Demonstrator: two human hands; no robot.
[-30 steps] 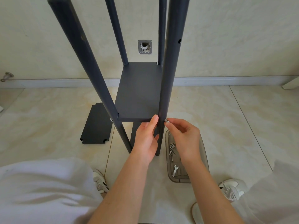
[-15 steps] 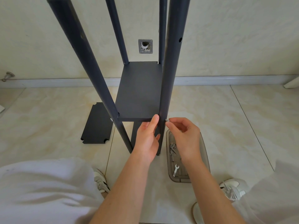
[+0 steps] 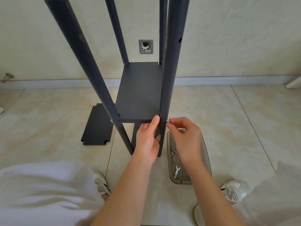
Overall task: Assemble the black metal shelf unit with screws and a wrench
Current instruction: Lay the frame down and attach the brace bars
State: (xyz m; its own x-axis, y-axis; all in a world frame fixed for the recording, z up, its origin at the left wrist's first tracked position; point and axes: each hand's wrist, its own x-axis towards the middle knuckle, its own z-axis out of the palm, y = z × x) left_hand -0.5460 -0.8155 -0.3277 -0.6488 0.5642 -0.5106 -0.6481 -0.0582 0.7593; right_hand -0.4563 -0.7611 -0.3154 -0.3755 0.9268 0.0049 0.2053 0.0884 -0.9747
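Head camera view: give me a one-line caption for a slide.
Right hand pinches a screw at the near right post while the left hand rests against the black shelf panel.

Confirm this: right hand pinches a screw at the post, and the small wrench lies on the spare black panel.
Wrong on the wrench: the head view shows it in the clear tray, not on the panel. The right hand does pinch the screw at the post.

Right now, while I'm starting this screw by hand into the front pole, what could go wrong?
The screw pinched in your right hand could slip and drop outside the tray. The shelf seems steadied at this corner only by your left hand; if it shifts, the screw may cross-thread.
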